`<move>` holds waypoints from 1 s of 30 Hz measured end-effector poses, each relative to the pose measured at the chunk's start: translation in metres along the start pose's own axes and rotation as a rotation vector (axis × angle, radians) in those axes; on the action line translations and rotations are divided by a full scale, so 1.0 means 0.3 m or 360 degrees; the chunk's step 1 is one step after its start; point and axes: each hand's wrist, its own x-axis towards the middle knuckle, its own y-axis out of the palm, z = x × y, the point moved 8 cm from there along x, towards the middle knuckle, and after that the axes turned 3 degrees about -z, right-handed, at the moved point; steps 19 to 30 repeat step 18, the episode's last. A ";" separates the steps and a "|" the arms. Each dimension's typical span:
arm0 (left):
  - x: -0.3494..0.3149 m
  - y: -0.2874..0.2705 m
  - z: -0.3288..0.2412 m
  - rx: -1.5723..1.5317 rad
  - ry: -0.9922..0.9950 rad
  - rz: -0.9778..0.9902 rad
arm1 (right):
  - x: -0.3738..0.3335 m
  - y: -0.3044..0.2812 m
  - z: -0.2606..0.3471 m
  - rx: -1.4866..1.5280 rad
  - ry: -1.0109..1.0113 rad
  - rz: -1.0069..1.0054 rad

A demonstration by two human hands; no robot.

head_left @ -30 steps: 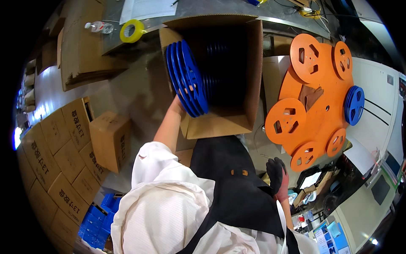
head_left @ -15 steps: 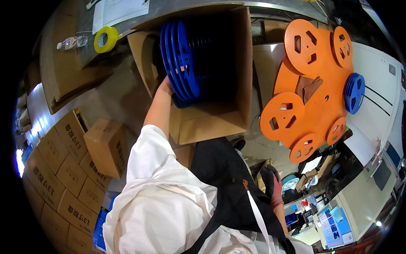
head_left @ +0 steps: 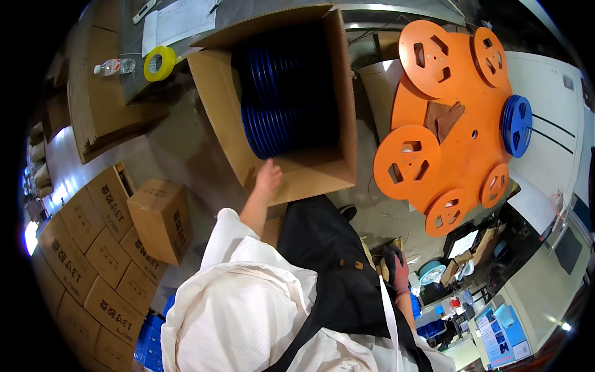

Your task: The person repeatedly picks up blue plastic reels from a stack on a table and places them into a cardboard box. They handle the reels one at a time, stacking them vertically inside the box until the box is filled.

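Blue plastic reels [head_left: 269,133] stand on edge in two rows inside an open cardboard box [head_left: 310,180]; the box's far right interior is too dark to make out. Over the box's near wall, just short of the closest reels, is my bare left hand [head_left: 268,177]. It is slightly blurred, its fingers loosely extended and holding nothing. Down beside my black apron [head_left: 322,248] hangs my right hand [head_left: 398,268] in a pink and dark grey glove. Its fingers are partly hidden, and a tan item shows beside them.
An orange disc stand [head_left: 458,161] with several orange reels and a blue reel stack [head_left: 517,126] is at right. Yellow tape [head_left: 159,64], a bottle [head_left: 115,66] and a paper sheet [head_left: 176,26] lie at upper left. Closed cartons [head_left: 106,251] are stacked at lower left.
My left hand has let go of the blue reels and drawn back toward me out of the box. Those reels now sit lower, in line with the others. My right hand stays low.
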 end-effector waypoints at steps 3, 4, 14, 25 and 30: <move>-0.123 0.099 0.157 0.0255 0.0219 0.0065 | -0.119 0.028 -0.304 0.1070 0.0831 -0.0152; -0.151 0.128 0.205 0.0350 0.0315 0.0111 | -0.157 0.019 -0.322 0.1085 0.0874 -0.0163; -0.317 0.481 0.390 0.0700 0.0630 0.0673 | -0.617 -0.009 -1.065 0.0935 0.0887 -0.0478; -0.137 0.376 0.512 0.1196 0.0613 0.0215 | -0.696 -0.057 -1.467 0.0768 0.0962 -0.0678; -0.137 0.376 0.512 0.1196 0.0613 0.0215 | -0.696 -0.057 -1.467 0.0768 0.0962 -0.0678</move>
